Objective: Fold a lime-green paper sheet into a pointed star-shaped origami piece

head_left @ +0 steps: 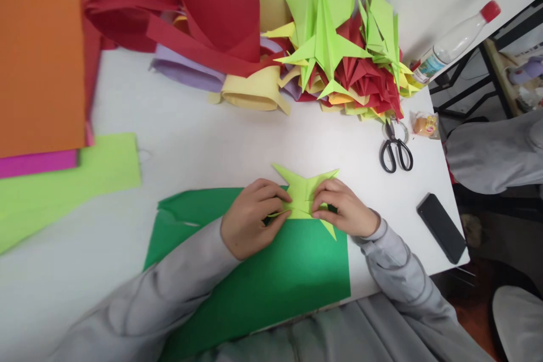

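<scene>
A lime-green folded paper shape [304,188] with pointed tips lies at the top edge of a dark green sheet [271,271] on the white table [203,136]. My left hand [250,218] pinches its left side, fingers curled and pressed on the folds. My right hand [344,208] pinches its right side the same way. Both wrists wear grey sleeves.
A heap of folded green, red and yellow paper shapes [339,56] sits at the back, beside curled red, purple and yellow offcuts [212,17]. Orange [40,62], pink and lime sheets lie left. Black scissors [395,150], a phone [441,227], a wrapped snack [425,124] and a bottle [456,39] are right.
</scene>
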`<state>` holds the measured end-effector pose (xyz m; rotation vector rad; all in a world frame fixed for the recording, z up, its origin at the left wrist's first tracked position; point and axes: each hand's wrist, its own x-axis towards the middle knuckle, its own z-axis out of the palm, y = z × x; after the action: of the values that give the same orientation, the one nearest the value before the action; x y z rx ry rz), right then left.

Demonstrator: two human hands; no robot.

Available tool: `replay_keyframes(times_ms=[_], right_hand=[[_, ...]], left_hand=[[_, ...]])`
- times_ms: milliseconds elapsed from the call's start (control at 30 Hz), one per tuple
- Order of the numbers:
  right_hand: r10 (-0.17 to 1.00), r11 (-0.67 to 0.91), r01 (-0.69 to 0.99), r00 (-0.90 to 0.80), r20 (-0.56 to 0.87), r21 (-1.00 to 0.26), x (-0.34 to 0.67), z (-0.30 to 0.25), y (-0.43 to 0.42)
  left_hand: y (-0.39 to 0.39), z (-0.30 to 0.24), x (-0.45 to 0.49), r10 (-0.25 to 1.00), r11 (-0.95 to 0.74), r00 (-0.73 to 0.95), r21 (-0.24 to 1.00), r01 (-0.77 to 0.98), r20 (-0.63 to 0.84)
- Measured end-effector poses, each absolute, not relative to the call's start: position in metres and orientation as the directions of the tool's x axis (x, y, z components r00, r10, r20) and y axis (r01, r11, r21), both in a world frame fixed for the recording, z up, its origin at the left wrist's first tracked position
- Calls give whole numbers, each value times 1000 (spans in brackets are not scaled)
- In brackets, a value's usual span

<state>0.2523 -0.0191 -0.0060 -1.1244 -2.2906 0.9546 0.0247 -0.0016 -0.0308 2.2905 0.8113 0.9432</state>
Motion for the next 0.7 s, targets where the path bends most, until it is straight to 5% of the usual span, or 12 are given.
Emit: replay_keyframes(times_ms=[700], right_hand=[[823, 434, 512, -560, 95, -742, 250, -12, -20]], left_hand=[[-2, -32, 25, 688, -688, 579, 646, 330, 438]])
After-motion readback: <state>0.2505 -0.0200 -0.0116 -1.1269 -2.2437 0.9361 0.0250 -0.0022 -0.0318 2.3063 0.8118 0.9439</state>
